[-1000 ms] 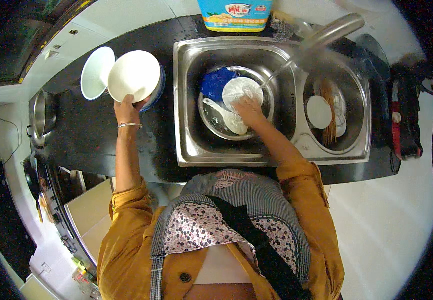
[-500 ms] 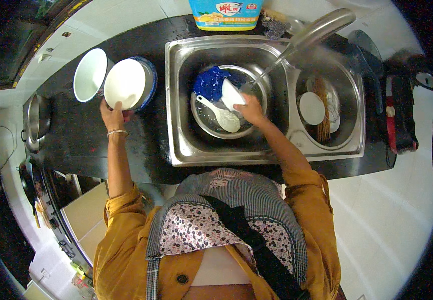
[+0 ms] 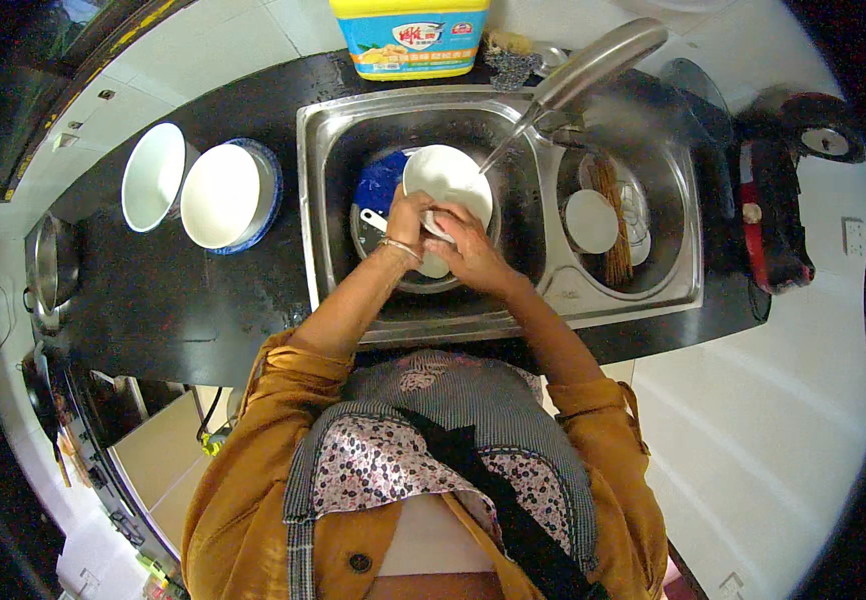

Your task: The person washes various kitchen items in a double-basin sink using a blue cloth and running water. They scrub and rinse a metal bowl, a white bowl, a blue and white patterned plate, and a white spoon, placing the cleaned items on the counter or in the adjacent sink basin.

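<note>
Both my hands are together over the left sink bowl. My left hand (image 3: 408, 225) is closed on the lower rim of a white bowl (image 3: 443, 175), tilted with its inside upward. My right hand (image 3: 473, 250) is closed just beside it, on a whitish piece mostly hidden by the fingers. Below them sits a round metal basin (image 3: 365, 243) with a blue cloth-like item (image 3: 378, 182) and a white rice paddle (image 3: 373, 218), its blade largely covered by my hands. The faucet (image 3: 593, 70) reaches over this side, its tip close to the white bowl's rim.
Left on the dark counter stand a pale bowl (image 3: 151, 180) and a white bowl (image 3: 218, 195) on a blue-rimmed dish (image 3: 271, 180). The right sink (image 3: 688, 260) holds chopsticks (image 3: 613, 225) and a small white dish (image 3: 590, 222). A yellow-blue detergent tub (image 3: 413, 45) stands behind.
My left hand has left the stacked bowls on the counter and moved right into the sink, beside my right hand. The white bowl there now faces upward. The view has shifted slightly.
</note>
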Available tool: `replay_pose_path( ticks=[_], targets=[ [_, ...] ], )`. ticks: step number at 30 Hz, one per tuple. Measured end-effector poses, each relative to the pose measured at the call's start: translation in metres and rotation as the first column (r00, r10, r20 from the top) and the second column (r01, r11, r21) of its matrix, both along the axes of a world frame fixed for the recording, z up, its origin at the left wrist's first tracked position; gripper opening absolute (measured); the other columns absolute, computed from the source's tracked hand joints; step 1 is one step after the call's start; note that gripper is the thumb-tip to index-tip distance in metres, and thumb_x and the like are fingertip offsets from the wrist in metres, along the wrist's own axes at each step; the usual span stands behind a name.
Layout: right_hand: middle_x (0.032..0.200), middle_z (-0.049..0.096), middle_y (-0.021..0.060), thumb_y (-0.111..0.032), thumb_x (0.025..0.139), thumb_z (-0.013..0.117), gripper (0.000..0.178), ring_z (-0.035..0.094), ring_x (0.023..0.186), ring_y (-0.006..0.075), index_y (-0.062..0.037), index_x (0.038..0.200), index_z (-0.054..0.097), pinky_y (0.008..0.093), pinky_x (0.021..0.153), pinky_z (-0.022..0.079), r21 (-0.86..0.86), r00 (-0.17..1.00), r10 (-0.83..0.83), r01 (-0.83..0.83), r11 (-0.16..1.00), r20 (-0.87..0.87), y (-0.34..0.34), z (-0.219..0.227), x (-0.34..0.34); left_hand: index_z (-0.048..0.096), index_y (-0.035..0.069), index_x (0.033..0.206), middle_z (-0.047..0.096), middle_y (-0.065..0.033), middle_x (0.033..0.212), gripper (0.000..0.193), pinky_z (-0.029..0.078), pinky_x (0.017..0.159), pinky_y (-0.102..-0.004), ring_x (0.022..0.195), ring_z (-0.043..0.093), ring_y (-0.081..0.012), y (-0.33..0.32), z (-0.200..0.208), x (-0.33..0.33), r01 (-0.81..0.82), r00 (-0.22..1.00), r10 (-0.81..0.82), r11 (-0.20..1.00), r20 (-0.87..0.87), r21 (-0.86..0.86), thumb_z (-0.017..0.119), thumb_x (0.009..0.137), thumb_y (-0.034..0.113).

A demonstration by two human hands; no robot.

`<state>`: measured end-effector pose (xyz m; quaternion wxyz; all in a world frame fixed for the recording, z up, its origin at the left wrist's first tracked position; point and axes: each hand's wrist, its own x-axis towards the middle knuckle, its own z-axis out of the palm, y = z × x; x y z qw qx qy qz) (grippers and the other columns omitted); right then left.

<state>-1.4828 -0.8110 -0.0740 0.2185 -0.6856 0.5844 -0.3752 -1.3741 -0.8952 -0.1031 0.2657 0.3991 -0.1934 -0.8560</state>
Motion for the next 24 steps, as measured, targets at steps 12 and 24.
replay_pose_path(
  ticks=[12, 24],
  targets=[
    [0.086, 0.057, 0.0128, -0.013, 0.075, 0.056, 0.024, 0.055, 0.079, 0.0207, -0.0027, 0.096, 0.054, 0.0304, 0.07, 0.044, 0.183, 0.947, -0.153, 0.104, 0.978, 0.281, -0.029, -0.036, -0.022, 0.037, 0.012, 0.123, 0.048, -0.0107, 0.116, 0.071, 0.046, 0.081, -0.0459, 0.105, 0.05, -0.0268, 0.025, -0.021, -0.018, 0.116, 0.991, -0.117, 0.993, -0.065, -0.011, 0.027, 0.079, 0.067],
    [0.09, 0.056, 0.0134, -0.015, 0.068, 0.061, 0.025, 0.05, 0.089, 0.0301, -0.0065, 0.09, 0.054, 0.0385, 0.078, 0.038, 0.217, 0.923, 0.039, -0.131, 0.967, 0.384, -0.027, -0.03, -0.008, 0.05, 0.007, 0.113, 0.054, -0.0108, 0.109, 0.072, 0.045, 0.079, -0.0422, 0.097, 0.053, -0.0273, 0.002, 0.005, -0.004, 0.061, 0.985, -0.046, 0.994, 0.164, -0.088, 0.031, 0.078, 0.068]
  ],
)
